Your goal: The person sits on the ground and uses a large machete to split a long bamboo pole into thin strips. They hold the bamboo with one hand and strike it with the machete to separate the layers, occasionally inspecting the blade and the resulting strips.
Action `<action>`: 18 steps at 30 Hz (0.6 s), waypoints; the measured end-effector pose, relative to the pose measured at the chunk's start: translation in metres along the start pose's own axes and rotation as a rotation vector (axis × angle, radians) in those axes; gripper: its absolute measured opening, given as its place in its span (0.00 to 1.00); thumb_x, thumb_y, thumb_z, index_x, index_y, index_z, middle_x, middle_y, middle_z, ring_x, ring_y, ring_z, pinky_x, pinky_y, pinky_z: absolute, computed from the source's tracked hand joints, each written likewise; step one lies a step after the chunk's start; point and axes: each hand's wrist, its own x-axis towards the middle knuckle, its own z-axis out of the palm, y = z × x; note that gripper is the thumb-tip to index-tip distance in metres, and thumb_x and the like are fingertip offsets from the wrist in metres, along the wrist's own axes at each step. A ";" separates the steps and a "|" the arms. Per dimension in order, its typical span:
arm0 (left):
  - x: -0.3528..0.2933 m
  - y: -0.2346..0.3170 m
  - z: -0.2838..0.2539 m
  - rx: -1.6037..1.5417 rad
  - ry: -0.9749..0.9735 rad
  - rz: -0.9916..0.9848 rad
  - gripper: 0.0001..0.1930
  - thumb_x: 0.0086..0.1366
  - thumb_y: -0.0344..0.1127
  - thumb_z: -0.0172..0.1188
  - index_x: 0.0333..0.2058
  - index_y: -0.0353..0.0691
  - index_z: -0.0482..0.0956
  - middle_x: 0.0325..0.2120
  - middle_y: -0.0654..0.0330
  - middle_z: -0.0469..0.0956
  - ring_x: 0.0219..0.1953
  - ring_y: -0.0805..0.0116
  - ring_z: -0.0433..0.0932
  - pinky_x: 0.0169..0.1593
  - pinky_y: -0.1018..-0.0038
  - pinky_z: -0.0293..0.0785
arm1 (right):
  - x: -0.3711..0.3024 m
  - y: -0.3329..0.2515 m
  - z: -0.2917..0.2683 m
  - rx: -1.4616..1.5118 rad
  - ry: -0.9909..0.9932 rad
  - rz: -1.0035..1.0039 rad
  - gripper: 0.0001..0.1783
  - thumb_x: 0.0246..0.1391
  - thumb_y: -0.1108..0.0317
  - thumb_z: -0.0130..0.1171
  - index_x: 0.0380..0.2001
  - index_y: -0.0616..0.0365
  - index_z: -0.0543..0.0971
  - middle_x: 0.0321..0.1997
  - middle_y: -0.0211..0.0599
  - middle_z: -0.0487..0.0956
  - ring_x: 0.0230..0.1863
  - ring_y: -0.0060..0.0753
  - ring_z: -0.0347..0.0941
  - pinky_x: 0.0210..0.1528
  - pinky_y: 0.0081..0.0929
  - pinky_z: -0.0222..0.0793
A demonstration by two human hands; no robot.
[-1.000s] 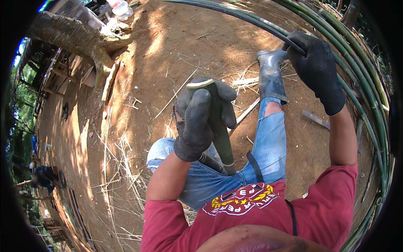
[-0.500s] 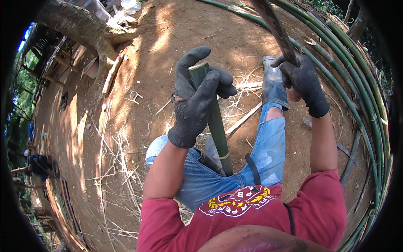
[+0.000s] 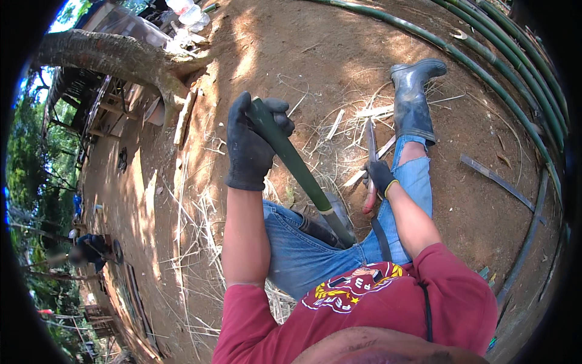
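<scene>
Lowered now, right hand [image 3: 380, 176] rests machete [image 3: 370, 159] near boot [image 3: 413, 100].

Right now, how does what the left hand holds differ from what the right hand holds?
The left hand grips the top of a green bamboo piece, a thick round stem standing tilted, its foot near the knee. The right hand holds a blade, thin, flat and grey, with a reddish handle, pointing away over the straw-littered ground. The bamboo piece is held high; the blade is low beside the leg. Both hands wear dark gloves.
</scene>
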 end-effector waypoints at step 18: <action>-0.021 -0.027 0.025 0.393 0.092 0.111 0.23 0.65 0.38 0.54 0.55 0.33 0.69 0.30 0.56 0.76 0.22 0.73 0.74 0.27 0.75 0.71 | 0.016 -0.008 0.009 -0.561 0.099 -0.392 0.18 0.49 0.54 0.55 0.32 0.57 0.84 0.34 0.49 0.83 0.37 0.51 0.79 0.44 0.40 0.73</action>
